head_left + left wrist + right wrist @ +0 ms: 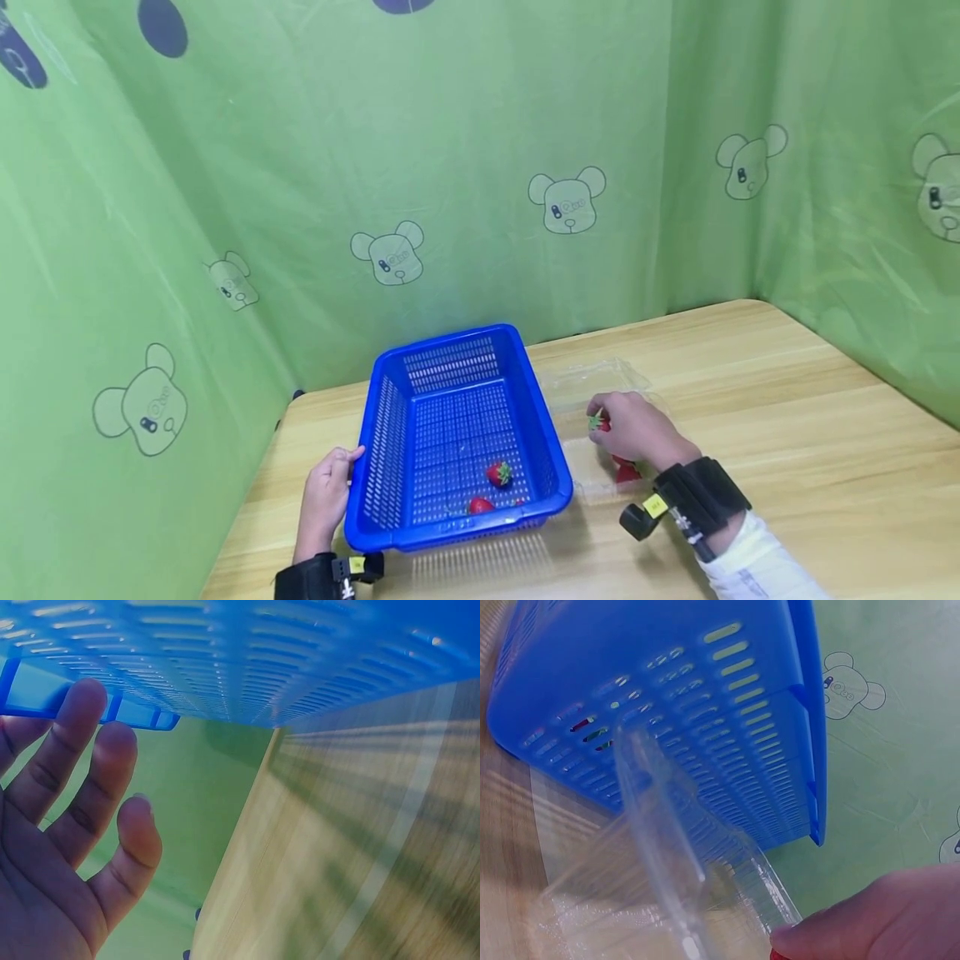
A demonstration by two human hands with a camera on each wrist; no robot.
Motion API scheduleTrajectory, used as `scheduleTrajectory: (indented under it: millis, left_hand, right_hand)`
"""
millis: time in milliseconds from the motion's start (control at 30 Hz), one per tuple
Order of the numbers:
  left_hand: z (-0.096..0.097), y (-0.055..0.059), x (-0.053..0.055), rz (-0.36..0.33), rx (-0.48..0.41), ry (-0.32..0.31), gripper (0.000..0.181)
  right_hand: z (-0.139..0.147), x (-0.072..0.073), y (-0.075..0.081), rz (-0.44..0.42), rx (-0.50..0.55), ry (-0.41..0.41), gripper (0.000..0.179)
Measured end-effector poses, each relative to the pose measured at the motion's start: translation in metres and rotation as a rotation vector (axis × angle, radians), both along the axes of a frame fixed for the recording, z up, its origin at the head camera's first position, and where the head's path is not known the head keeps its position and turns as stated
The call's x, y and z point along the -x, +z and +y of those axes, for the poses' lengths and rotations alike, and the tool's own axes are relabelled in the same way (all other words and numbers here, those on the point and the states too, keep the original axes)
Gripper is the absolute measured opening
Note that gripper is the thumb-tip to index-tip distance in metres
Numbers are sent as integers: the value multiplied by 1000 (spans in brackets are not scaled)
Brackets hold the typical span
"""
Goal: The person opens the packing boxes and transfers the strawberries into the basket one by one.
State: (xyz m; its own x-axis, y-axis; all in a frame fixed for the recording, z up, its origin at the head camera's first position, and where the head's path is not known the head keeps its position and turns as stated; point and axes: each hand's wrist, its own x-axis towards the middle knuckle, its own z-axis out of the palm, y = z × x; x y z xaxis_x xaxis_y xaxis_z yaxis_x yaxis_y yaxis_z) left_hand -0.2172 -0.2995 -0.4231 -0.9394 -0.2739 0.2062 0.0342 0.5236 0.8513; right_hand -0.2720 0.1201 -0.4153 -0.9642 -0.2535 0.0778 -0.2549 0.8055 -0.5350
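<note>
A blue slotted plastic basket point(459, 425) stands on the table, its rim gripped on the left side by my left hand point(326, 493). In the left wrist view, the fingers point(112, 772) of that hand reach up under the rim. At least two red strawberries point(498, 473) lie in the basket's near end. My right hand point(637, 429) pinches a strawberry point(599, 423) with green leaves over a clear plastic box point(588, 383) at the basket's right. More red fruit point(627, 472) shows below that hand, partly covered by it. In the right wrist view, the thumb point(832, 930) is beside the box wall.
The wooden table point(795, 417) extends to the right, with its far edge against a green curtain point(465, 125) printed with bear heads. More curtain hangs close on the left and right sides. The basket's right wall stands beside the clear box.
</note>
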Motion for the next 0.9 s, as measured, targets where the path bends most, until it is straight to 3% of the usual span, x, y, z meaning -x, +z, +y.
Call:
scheduleTrajectory:
  millis: [267, 900]
  left_hand:
    - [0, -1, -1, 33, -12, -5, 33]
    - [-2, -2, -1, 38, 16, -3, 31]
  right_hand:
    - [-1, -3, 3, 34, 10, 18, 30]
    - [-1, -8, 14, 77, 21, 29, 28]
